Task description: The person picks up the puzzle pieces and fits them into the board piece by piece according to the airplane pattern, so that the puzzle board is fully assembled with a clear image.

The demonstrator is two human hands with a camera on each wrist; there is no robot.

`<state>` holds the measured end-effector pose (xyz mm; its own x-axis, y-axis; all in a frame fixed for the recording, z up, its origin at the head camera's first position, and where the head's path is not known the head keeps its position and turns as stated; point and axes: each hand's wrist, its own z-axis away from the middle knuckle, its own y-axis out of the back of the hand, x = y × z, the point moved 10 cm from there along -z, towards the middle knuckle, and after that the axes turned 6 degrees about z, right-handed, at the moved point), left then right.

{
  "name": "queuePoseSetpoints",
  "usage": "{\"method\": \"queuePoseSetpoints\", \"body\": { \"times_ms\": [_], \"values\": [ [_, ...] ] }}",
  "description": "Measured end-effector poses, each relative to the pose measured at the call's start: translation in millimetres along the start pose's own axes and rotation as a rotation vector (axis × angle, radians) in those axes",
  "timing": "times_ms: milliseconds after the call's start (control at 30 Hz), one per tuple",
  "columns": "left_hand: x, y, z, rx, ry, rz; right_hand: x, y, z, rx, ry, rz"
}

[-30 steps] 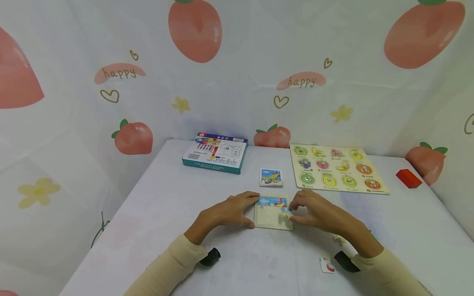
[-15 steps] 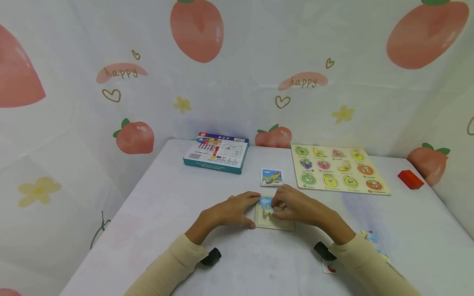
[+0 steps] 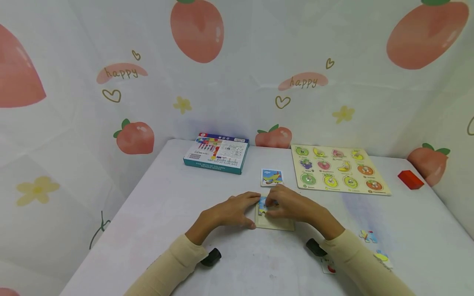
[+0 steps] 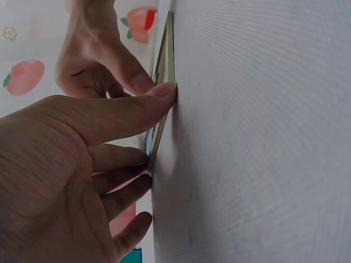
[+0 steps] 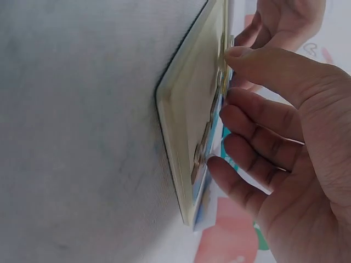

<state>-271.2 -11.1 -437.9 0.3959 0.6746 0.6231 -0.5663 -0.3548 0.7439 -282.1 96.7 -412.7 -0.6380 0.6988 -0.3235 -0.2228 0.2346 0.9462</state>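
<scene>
A shallow wooden puzzle board (image 3: 275,224) lies on the table with blue-sky jigsaw pieces along its far side. My left hand (image 3: 229,211) holds the board by its left side, thumb at the near corner and fingers toward the far one. Over the board, my right hand (image 3: 292,205) pinches a blue jigsaw piece (image 3: 262,209) between thumb and fingers, low at the left, just below the top row. The right fingers hide much of that row. In the right wrist view, the board's near part (image 5: 189,104) shows bare wood.
Beyond the board lies a picture card (image 3: 272,177) of a yellow plane. Loose jigsaw pieces (image 3: 368,236) lie by the right forearm, which partly covers a white card (image 3: 327,265). Farther back are a teal-edged box (image 3: 218,153), a fruit knob puzzle (image 3: 342,168) and a red block (image 3: 410,179).
My right hand has carried the jigsaw piece from the board's right side leftward to its left side. Loose pieces by the right forearm have come into view. The left hand stays on the board.
</scene>
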Motion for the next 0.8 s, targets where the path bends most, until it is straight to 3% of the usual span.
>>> {"method": "queuePoseSetpoints", "body": {
  "times_ms": [800],
  "values": [
    [2.2, 1.4, 0.7, 0.003, -0.015, 0.008, -0.9, -0.6, -0.5, -0.02, -0.004, 0.033]
  ]
}}
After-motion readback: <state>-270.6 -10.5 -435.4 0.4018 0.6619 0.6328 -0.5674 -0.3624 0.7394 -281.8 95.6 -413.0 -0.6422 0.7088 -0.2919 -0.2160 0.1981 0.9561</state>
